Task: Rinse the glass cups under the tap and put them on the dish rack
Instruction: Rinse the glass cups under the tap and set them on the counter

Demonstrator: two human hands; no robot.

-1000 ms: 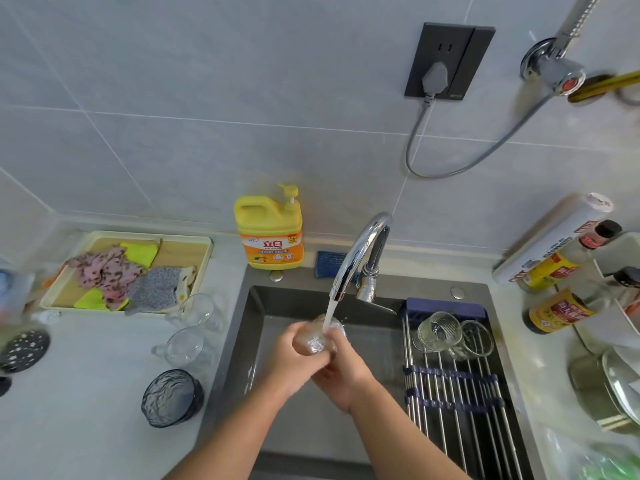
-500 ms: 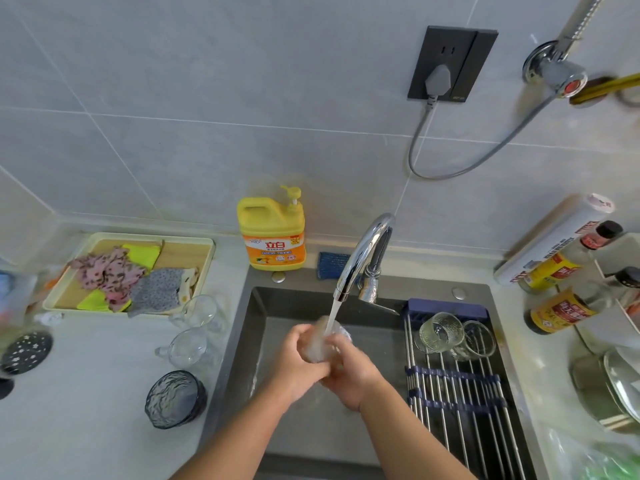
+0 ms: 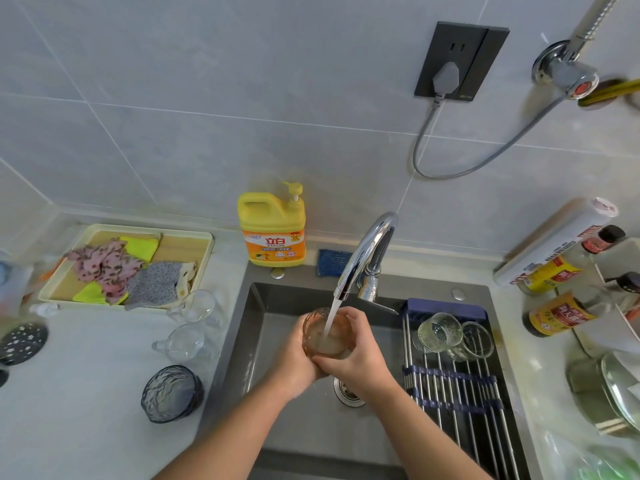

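Kitchen sink, seen from above: a person rinses a clear glass cup (image 3: 327,336) held mouth-up under the running tap (image 3: 369,247), both hands clamped on it. L hand (image 3: 294,360) wraps the cup's left side & base. R hand (image 3: 362,355) curls round the right side, w/ fingers (image 3: 348,315) reaching the far rim. The water stream (image 3: 331,317) falls straight into the cup, which sits over the middle of the steel sink (image 3: 256,327), near the drain (image 3: 348,391).

To the right of the hands, a roll-up dish rack (image 3: 457,396) spans the sink's right side. Two cups lie on their sides at its far end, a ribbed cup (image 3: 438,332) just beside a smoother cup (image 3: 478,339).

On the counter left of the sink stand a plain clear cup (image 3: 197,306), a handled clear cup (image 3: 185,342) nearer the camera, & nearest of all a dark blue textured glass cup (image 3: 171,393). Behind them is a tray (image 3: 194,237) w/ crumpled cloths (image 3: 110,265).

A yellow detergent jug (image 3: 273,233) w/ pump stands by the wall behind the sink's left corner, w/ a blue sponge (image 3: 330,263) btwn it & the tap base. The right counter has sauce bottles (image 3: 557,313) & a pot lid (image 3: 620,393), partly cut off at the frame edge. On the wall is a black socket (image 3: 485,57) w/ a grey plug (image 3: 446,77).
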